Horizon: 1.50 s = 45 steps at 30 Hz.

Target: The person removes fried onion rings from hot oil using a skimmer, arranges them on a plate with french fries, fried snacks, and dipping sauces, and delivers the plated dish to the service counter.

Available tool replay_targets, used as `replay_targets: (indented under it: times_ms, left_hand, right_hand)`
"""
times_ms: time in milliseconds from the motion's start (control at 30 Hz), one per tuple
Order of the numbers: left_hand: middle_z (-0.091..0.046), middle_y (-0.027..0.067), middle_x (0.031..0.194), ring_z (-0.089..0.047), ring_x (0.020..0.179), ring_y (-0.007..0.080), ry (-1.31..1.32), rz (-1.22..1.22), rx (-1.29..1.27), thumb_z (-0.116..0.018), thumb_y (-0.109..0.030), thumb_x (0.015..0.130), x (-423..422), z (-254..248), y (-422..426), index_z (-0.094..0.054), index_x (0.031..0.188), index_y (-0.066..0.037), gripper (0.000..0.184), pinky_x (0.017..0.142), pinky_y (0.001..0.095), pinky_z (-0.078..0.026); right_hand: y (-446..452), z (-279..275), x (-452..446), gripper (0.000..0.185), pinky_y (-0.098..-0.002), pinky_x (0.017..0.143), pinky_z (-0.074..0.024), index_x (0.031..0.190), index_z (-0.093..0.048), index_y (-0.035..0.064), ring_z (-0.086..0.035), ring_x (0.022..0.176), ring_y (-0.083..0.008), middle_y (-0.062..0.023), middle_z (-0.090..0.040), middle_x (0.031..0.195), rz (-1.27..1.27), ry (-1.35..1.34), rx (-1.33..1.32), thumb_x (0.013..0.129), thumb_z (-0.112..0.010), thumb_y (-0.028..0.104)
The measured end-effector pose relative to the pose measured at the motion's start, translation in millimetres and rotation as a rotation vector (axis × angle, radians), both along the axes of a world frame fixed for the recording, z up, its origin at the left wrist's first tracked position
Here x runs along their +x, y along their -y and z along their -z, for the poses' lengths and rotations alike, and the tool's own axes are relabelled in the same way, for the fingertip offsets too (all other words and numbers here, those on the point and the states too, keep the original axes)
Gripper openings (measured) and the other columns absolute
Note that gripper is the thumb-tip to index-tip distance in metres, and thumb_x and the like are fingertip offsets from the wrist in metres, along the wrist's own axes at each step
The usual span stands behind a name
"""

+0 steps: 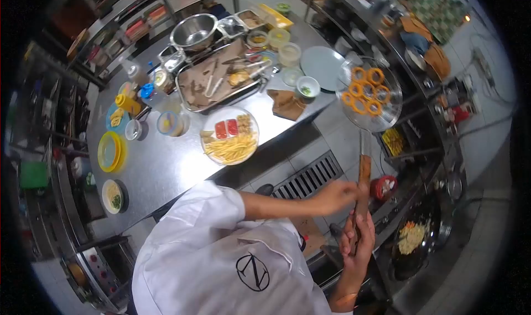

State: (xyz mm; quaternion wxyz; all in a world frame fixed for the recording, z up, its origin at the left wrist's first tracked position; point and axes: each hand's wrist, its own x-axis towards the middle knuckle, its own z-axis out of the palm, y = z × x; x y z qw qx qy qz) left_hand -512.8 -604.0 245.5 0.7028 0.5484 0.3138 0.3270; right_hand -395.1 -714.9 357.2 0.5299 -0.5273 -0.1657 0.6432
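Note:
A round strainer (373,115) with a long wooden handle holds several orange-brown fried rings (359,103). My right hand (359,237) is wrapped round the lower part of that handle. Higher up, the curled fingers of my left hand (334,197) close on the handle. Left of the strainer, a plate (231,159) on the steel table (166,174) carries fries, two red sauces and small browned pieces. A large grey plate (322,68) lies at the table's right edge, beside a small white bowl (308,87) with something green in it.
A paper-lined tray (191,102) with tongs lies behind the fries plate, near a steel pot (194,31). Yellow plates (109,151) and a bowl (112,196) are at the left. A wok (412,246) with food and a red container (383,187) stand at the right.

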Motion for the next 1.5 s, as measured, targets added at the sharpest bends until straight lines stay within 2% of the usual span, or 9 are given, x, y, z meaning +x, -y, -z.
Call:
replay_targets:
  times_ms: [67,100,200,400,533,733,1000,1300,1500]
  left_hand:
    - [-0.078,0.0113,0.106,-0.073,0.1,0.0221,-0.125,-0.381,0.07,-0.057,-0.048,0.109,-67.3,23.3,-50.9,-0.073,0.12,-0.003,0.048,0.089,0.0374,-0.056]
    - [-0.076,0.0134,0.093,-0.074,0.093,0.0313,-0.35,-0.592,0.135,-0.07,-0.028,0.098,-111.9,15.7,-79.4,-0.074,0.119,-0.007,0.03,0.084,0.0432,-0.055]
    - [-0.075,0.0121,0.106,-0.065,0.107,0.0352,-1.087,-1.133,0.671,-0.075,-0.027,0.091,-251.0,97.1,-167.4,-0.073,0.116,-0.008,0.032,0.093,0.0529,-0.047]
    - [-0.064,0.0133,0.139,-0.051,0.135,0.0372,-1.81,-0.877,0.342,-0.071,-0.033,0.091,-391.1,164.7,-225.8,-0.076,0.123,-0.009,0.041,0.111,0.0616,-0.034]
    - [-0.064,0.0126,0.138,-0.05,0.134,0.0355,-1.881,-0.792,0.22,-0.063,-0.028,0.094,-421.4,172.3,-226.1,-0.081,0.116,-0.011,0.033,0.114,0.0594,-0.029]
    - [-0.066,0.0144,0.129,-0.052,0.127,0.0349,-1.681,-1.148,0.672,-0.073,-0.017,0.082,-427.1,105.7,-161.3,-0.082,0.102,-0.011,0.023,0.107,0.058,-0.034]
    - [-0.067,0.0139,0.116,-0.055,0.122,0.0353,-1.726,-1.035,0.354,-0.081,-0.028,0.083,-396.8,59.8,-91.4,-0.081,0.096,-0.009,0.023,0.103,0.0563,-0.037]
    - [-0.066,0.0117,0.119,-0.054,0.122,0.0342,-1.745,-1.013,0.38,-0.083,-0.036,0.084,-396.5,86.8,-77.9,-0.08,0.093,-0.009,0.029,0.099,0.0531,-0.041]
    - [-0.069,0.0205,0.127,-0.062,0.122,0.0389,-1.802,-0.985,0.286,-0.089,-0.038,0.079,-386.5,92.6,-87.5,-0.076,0.108,-0.007,0.045,0.1,0.0553,-0.047]
  right_hand:
    - [-38.6,6.0,-6.0,0.023,-0.0234,0.031,-0.033,0.119,-0.055,0.0039,-0.04,0.035,-0.0105,-0.0025,-0.048,0.066,-0.151,-0.027,0.007,0.109,-0.059,0.025]
    - [-56.7,6.3,-11.8,0.026,-0.0232,0.033,-0.0326,0.119,-0.055,0.0036,-0.039,0.037,-0.0102,-0.0026,-0.047,0.066,-0.27,-0.056,0.012,0.108,-0.061,0.027]
    - [-101.5,-4.9,-41.9,0.028,-0.0229,0.033,-0.0331,0.118,-0.054,0.0038,-0.04,0.038,-0.009,-0.002,-0.049,0.067,-0.455,0.024,0.026,0.109,-0.062,0.029]
    - [-162.9,0.1,-98.7,0.032,-0.0224,0.034,-0.0349,0.113,-0.055,0.0065,-0.047,0.038,-0.0078,0.0001,-0.052,0.067,-0.709,0.143,0.022,0.106,-0.067,0.035]
    - [-184.8,10.6,-131.3,0.032,-0.0225,0.034,-0.0351,0.113,-0.056,0.007,-0.047,0.038,-0.0079,0.0008,-0.053,0.067,-0.764,0.237,0.019,0.106,-0.068,0.035]
    - [-217.8,61.5,-149.5,0.028,-0.0232,0.034,-0.0345,0.114,-0.055,0.0063,-0.047,0.039,-0.0063,0.0012,-0.052,0.066,-0.846,0.429,0.15,0.108,-0.064,0.032]
    - [-251.9,110.0,-181.8,0.028,-0.0633,0.074,-0.0541,0.124,-0.049,0.0017,-0.069,0.081,-0.0547,-0.0312,-0.073,0.092,-0.973,1.271,0.592,0.103,-0.06,0.016]
    - [-235.6,111.2,-153.9,0.031,-0.0547,0.059,-0.0561,0.126,-0.051,0.004,-0.073,0.071,-0.0438,-0.0195,-0.068,0.087,-0.831,1.68,0.796,0.098,-0.062,0.012]
    - [-180.9,61.6,-95.5,0.022,-0.0573,0.058,-0.053,0.117,-0.049,0.0068,-0.071,0.076,-0.0457,-0.0201,-0.071,0.087,-0.661,1.299,0.596,0.107,-0.059,0.024]
